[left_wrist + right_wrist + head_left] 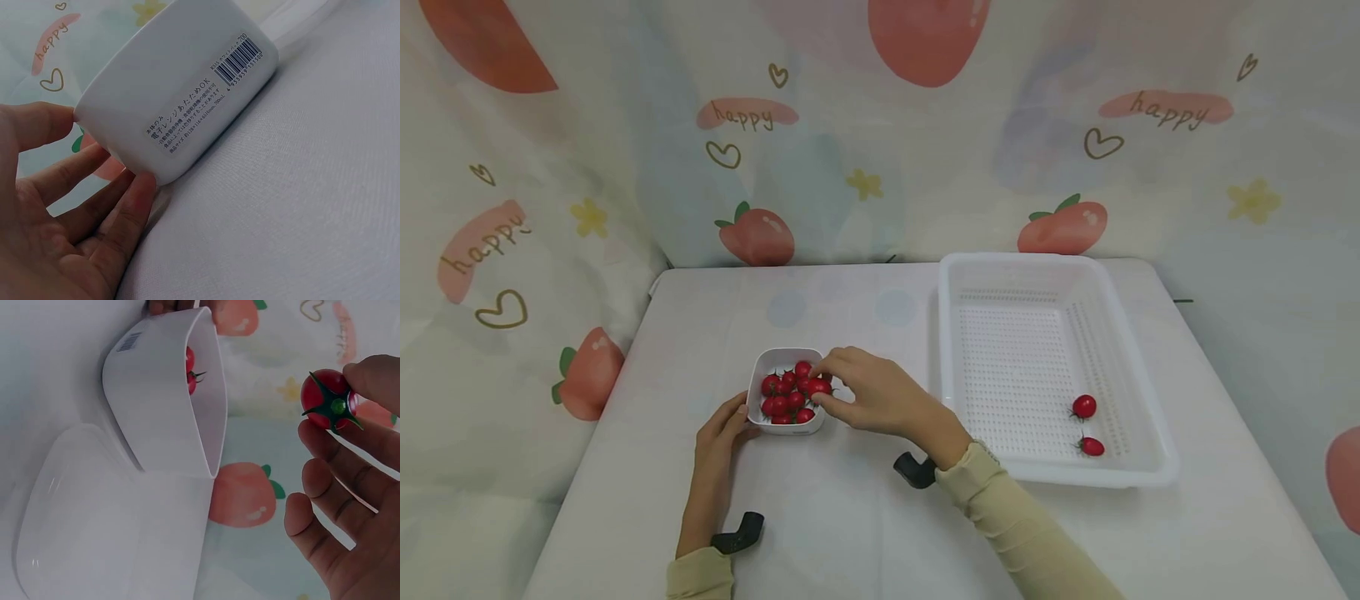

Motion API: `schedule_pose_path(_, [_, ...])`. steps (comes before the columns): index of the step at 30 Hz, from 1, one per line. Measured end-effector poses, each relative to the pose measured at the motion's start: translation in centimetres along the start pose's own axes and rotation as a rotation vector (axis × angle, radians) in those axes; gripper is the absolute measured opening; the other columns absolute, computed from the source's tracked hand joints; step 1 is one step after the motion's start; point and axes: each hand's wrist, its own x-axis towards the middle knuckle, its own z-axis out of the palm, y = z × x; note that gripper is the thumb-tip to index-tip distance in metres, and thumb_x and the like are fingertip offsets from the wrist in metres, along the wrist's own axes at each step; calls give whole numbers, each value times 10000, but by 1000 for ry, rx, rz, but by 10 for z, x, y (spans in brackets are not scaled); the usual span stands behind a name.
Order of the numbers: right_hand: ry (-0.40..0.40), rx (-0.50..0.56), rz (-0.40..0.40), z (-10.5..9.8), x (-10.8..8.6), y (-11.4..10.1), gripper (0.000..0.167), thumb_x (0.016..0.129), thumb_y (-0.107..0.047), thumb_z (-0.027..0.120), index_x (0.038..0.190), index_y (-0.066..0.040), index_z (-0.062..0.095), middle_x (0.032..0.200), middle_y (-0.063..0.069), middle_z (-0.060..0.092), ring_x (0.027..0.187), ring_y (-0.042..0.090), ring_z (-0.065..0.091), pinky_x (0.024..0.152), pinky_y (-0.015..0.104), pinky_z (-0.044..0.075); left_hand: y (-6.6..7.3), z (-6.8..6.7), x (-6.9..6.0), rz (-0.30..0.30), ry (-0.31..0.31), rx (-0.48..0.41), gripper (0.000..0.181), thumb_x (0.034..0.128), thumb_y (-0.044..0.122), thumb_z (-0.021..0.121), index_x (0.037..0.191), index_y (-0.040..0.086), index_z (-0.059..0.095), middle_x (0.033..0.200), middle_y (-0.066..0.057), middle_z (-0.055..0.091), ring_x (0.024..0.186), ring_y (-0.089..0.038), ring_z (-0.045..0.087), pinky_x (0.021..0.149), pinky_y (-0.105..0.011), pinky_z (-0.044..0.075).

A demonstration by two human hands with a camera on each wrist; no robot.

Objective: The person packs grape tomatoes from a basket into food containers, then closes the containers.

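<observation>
My right hand point(880, 392) is above the right side of a small white square container point(786, 430), pinching a red cherry tomato point(326, 400) between thumb and fingertips. In the right wrist view, the tomato's green calyx faces the camera, and the other fingers are spread. Several cherry tomatoes point(781, 405) with green stems fill the container. My left hand point(715, 446) rests its fingers against the container's left side. In the left wrist view, its fingertips point(145, 181) touch the lower corner beside the printed label point(187, 119).
A large white perforated basket point(1138, 375) stands on the right of the white-covered table point(842, 533). Two cherry tomatoes point(1091, 447) lie in its near right part. A patterned cloth point(880, 167) hangs behind the table and along its sides.
</observation>
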Motion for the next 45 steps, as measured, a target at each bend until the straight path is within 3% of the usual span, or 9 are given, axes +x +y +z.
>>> schedule_pose_path(11, [-77, 34, 85, 34, 27, 4, 329, 1016, -366, 678, 1263, -149, 677, 1191, -10, 715, 1116, 165, 649, 895, 288, 594, -1, -2, 1, 8, -1, 12, 449, 1101, 370, 515, 1485, 145, 570, 1492, -48, 575, 1064, -57, 659, 934, -149, 562])
schedule_pose_path(17, [-64, -34, 98, 46, 37, 7, 335, 1022, -394, 665, 1242, -142, 693, 1126, -16, 729, 1024, 140, 592, 828, 258, 560, 3, -2, 0, -3, -16, 27, 447, 1108, 363, 498, 1490, 139, 560, 1495, -41, 574, 1138, -57, 624, 951, -153, 566])
schedule_pose_path(23, [-61, -126, 96, 58, 45, 10, 334, 1024, -397, 658, 1239, -146, 709, 1178, -11, 751, 1007, 165, 594, 837, 275, 555, 14, -1, -2, -30, -19, 37, 443, 1114, 319, 488, 1501, 109, 545, 1533, -98, 544, 1147, -28, 625, 947, -187, 594])
schedule_pose_path(33, [-65, -265, 112, 68, 48, 12, 304, 1001, -403, 691, 1196, -173, 720, 1136, -44, 752, 934, 159, 566, 733, 253, 499, 27, 2, -8, -117, 9, 85, 479, 1117, 310, 470, 1502, 31, 526, 1467, -229, 571, 1178, -218, 652, 838, -265, 648])
schedule_pose_path(45, [-83, -336, 115, 73, 50, 15, 332, 987, -430, 702, 1205, -180, 711, 1225, -28, 734, 1040, 178, 580, 813, 296, 560, 31, 3, -9, -139, -12, 90, 489, 1110, 292, 483, 1518, 22, 500, 1465, -267, 564, 1096, -212, 702, 790, -292, 661])
